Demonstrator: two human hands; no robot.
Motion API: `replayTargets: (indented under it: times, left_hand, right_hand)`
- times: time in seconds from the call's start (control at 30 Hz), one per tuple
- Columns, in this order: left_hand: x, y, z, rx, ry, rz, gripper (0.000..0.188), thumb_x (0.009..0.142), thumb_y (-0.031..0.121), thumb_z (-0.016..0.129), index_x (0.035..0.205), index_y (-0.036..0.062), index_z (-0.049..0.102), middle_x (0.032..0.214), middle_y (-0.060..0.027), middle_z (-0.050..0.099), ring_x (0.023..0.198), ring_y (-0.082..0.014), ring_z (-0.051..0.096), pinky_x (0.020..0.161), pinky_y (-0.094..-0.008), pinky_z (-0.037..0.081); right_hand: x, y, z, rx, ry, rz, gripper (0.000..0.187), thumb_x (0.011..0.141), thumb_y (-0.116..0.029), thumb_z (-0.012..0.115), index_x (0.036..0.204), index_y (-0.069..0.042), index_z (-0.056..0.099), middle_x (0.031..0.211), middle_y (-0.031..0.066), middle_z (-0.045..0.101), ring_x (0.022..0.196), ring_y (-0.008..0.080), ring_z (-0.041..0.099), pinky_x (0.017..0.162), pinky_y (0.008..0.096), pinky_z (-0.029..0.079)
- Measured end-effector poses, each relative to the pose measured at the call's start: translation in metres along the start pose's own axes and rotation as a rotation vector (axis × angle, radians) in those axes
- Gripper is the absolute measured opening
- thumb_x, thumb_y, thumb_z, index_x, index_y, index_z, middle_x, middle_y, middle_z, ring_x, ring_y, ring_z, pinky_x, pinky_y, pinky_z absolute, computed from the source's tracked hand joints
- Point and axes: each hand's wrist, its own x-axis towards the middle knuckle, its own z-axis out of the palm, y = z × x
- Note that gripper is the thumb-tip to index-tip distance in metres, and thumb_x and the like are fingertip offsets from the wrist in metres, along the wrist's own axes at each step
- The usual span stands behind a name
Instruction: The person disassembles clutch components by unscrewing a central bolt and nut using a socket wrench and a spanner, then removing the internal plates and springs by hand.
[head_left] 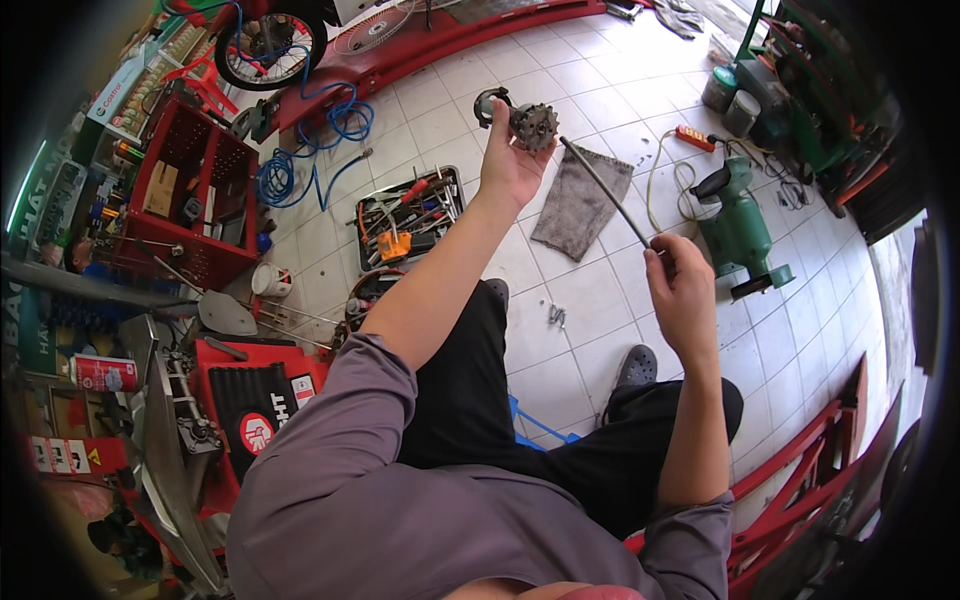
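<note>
- Greasy steel gear assembly [530,124] sits in the left hand [508,160], raised at arm's length over the white tiled floor [600,300]; fingers are wrapped round its near side, so the hand is closed on the part.
- Right hand [680,290] is closed round the lower end of a long thin metal rod [605,190]; the rod runs up and left, with its far tip at or just beside the gear assembly. Whether the tip is inside the bore or only touching cannot be told.
- Judgement: the assembly is already off whatever it belongs to and is being worked in the air, with the rod lined up on it. That reads as mid-job, not near the end.
- Not yet done, as far as visible: nothing refitted, and loose bolts [556,316] lie on the floor between the person's feet.
- Grey rag [580,200] is spread on the floor below the rod, with no parts laid on it.
- Open tool tray [408,216] with screwdrivers and pliers is on the floor left of the left forearm, untouched.
- Green bench grinder [742,228] stands on the floor to the right, with an orange power strip [694,137] near it.
- Red parts rack [190,190] and blue air hose [320,140] are far left, well apart from both hands.
</note>
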Motion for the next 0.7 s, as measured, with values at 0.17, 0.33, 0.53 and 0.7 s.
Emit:
replayTargets:
  times: [0.17,0.33,0.53,0.7]
  left_hand:
    - [-0.007,-0.002,0.007,0.094,0.011,0.013,0.046,0.078,0.056,0.064,0.093,0.0124,0.057,0.090,-0.0051,0.064,0.085,-0.0178,0.063,0.076,-0.0321,0.053]
    - [-0.014,-0.003,0.010,0.169,-0.065,-0.013,0.047,0.078,0.055,0.065,0.095,0.0125,0.057,0.093,-0.0053,0.065,0.087,-0.0174,0.063,0.078,-0.0320,0.051]
    - [-0.013,-0.002,0.006,0.237,-0.109,0.062,0.044,0.081,0.051,0.065,0.095,0.0101,0.055,0.090,-0.0065,0.065,0.082,-0.0186,0.065,0.070,-0.0311,0.055]
    - [-0.017,0.000,0.003,0.437,-0.194,0.190,0.041,0.082,0.048,0.065,0.094,0.0108,0.051,0.090,-0.0069,0.063,0.083,-0.0183,0.064,0.071,-0.0315,0.054]
  right_hand:
    - [-0.001,-0.004,-0.001,0.039,-0.036,0.058,0.010,0.084,-0.005,0.059,0.089,0.004,0.057,0.078,0.0152,0.058,0.065,0.0249,0.055,0.062,0.0333,0.044]
    - [-0.002,-0.001,0.006,0.022,-0.031,0.043,0.012,0.084,-0.006,0.059,0.090,0.003,0.057,0.082,0.0145,0.059,0.066,0.0252,0.056,0.061,0.0333,0.045]
    - [-0.007,-0.001,0.006,-0.101,0.037,0.017,0.009,0.084,-0.009,0.061,0.088,-0.001,0.057,0.080,0.0106,0.058,0.060,0.0246,0.057,0.057,0.0344,0.044]
    - [-0.012,0.003,0.004,-0.224,0.088,-0.013,0.007,0.083,-0.010,0.062,0.086,-0.004,0.057,0.079,0.0086,0.057,0.060,0.0259,0.057,0.056,0.0354,0.043]
